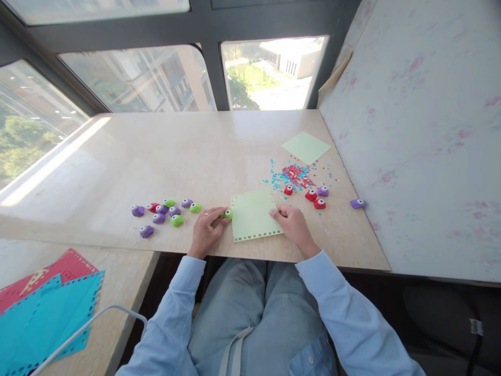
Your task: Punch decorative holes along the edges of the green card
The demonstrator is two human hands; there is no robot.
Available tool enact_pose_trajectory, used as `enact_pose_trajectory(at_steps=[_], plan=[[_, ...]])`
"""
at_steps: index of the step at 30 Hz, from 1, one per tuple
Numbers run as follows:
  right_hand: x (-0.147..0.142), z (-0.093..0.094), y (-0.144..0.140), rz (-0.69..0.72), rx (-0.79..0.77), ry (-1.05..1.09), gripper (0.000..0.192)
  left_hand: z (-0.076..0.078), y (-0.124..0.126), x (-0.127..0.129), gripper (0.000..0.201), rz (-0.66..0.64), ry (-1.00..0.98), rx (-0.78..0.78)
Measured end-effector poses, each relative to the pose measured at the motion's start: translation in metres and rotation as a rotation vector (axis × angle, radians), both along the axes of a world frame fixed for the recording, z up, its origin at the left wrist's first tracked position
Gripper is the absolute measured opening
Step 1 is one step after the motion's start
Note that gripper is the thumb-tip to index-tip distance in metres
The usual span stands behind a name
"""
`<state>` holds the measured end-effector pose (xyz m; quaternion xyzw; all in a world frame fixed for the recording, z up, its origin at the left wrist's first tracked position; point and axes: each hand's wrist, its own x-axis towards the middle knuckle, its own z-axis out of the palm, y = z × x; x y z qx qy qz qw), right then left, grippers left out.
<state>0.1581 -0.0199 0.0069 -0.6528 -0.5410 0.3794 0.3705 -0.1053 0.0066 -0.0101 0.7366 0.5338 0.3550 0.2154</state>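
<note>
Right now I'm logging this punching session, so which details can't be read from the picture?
- Head view: the green punch is mostly covered by the left hand, so its grip is unclear.
- The shapes of the holes along the green sheet are too small to tell.
- The scattered confetti is too small to read.
- The teal paper is cut off by the left edge.

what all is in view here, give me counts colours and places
green paper sheet: 1, pale green, punched lower edge, table front, between the hands
green punch: 1, at the sheet's left edge
second green sheet: 1, far right of table
punch cluster: about 9, purple, green, red, left of hands
punches by confetti: about 5, red and purple, right
confetti: pile, red and blue
table: 1, light wood
punched sheets: teal and red, lower left
left hand: on green punch
right hand: on sheet's right edge
</note>
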Motion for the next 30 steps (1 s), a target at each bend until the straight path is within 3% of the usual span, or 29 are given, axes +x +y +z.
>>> enact_pose_trajectory(at_steps=[9, 20, 30], plan=[[0.003, -0.005, -0.005, 0.116, -0.048, 0.081, 0.035, -0.001, 0.0, 0.001, 0.029, 0.022, -0.025, 0.002], [-0.01, 0.0, -0.014, -0.01, -0.046, 0.049, 0.038, 0.005, -0.007, 0.005, 0.028, 0.049, -0.02, -0.011], [-0.006, 0.002, -0.014, 0.065, -0.161, 0.116, 0.039, 0.006, -0.012, 0.005, 0.027, 0.092, -0.007, -0.02]])
